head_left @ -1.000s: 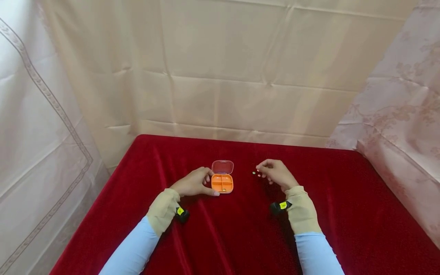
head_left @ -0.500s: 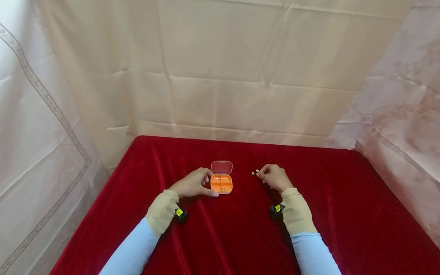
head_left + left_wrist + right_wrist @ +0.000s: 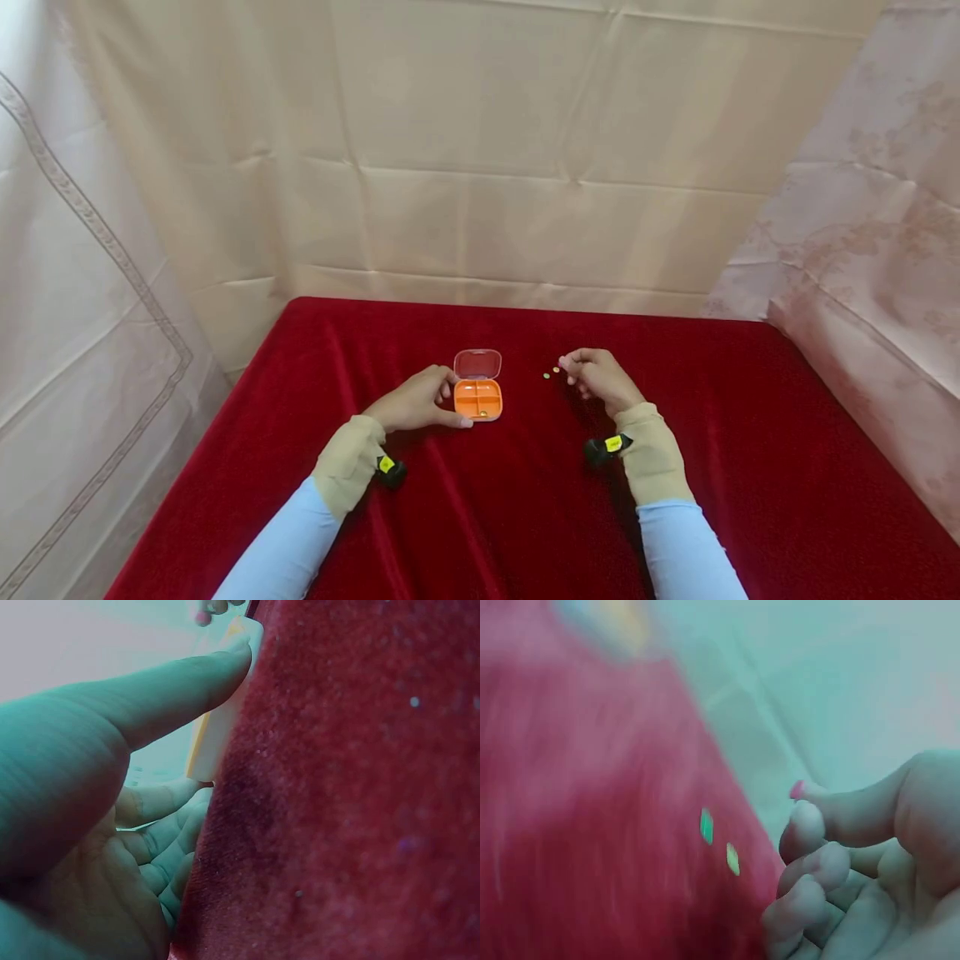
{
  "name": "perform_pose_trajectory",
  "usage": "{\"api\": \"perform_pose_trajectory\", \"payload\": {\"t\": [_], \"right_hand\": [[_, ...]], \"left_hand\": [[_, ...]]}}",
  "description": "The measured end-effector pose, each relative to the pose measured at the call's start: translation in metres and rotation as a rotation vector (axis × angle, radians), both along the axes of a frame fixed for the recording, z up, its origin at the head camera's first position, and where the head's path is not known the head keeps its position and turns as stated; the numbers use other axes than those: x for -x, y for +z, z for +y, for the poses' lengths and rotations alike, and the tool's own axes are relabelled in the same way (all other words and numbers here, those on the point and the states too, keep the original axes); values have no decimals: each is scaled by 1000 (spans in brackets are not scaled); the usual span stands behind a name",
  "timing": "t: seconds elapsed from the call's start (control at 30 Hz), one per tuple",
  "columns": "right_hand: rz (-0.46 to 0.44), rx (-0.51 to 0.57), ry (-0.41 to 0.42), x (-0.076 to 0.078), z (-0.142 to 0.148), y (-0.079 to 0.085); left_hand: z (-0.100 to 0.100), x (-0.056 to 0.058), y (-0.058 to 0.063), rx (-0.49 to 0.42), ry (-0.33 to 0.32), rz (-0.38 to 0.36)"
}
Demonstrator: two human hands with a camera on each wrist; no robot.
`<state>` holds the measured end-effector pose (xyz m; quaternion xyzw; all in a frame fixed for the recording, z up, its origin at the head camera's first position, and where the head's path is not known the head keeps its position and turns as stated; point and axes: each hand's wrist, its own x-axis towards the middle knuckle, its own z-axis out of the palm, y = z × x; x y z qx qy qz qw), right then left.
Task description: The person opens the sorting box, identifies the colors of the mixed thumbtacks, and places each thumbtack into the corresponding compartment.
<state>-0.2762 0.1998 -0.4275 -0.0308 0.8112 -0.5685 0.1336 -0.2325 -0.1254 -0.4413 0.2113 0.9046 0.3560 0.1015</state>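
Head view: one orange pill box [image 3: 467,388], four compartments, clear lid [image 3: 477,364] swung open, on the red surface [image 3: 525,508] at lower centre of the frame. Single yellowish pill [image 3: 483,414] inside, lower right compartment. Left hand [image 3: 415,402]: clamped on the box's left side, thumb at the near edge. Right hand [image 3: 602,379], right of centre: fingertips pinching one pink pill [image 3: 797,789]. Green pill [image 3: 547,376], yellow pill [image 3: 557,370]: loose, just left of the right hand. Beige cloth [image 3: 480,125]: behind, upper frame.
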Motion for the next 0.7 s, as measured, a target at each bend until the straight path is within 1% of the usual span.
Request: {"api": "perform_pose_trajectory", "payload": {"t": [0.1,0.2,0.27,0.3,0.33,0.4,0.5,0.6,0.7], "right_hand": [[-124,354,64,2,2,1],[-265,718,196,4,6,-2],[-330,890,303,5,8,-5],[-354,954,351,5,9,-6],[-368,1001,393,6,10,-6],[-381,1051,433,6,9,-7],[-394,1065,425,6,8,-7],[-402,1052,403,6,7,-7],[-399,1043,402,5,7,-8]], "left_hand": [[1,-2,2,-1,2,-3],[1,-2,2,0,1,-5],[1,-2,2,1,3,-8],[1,-2,2,0,2,-8],[0,-2,2,0,2,-8],[0,-1,2,-3,1,-5],[0,0,1,-8,0,-4],[0,0,1,-14,1,-6],[0,0,0,-16,-1,-8]]}}
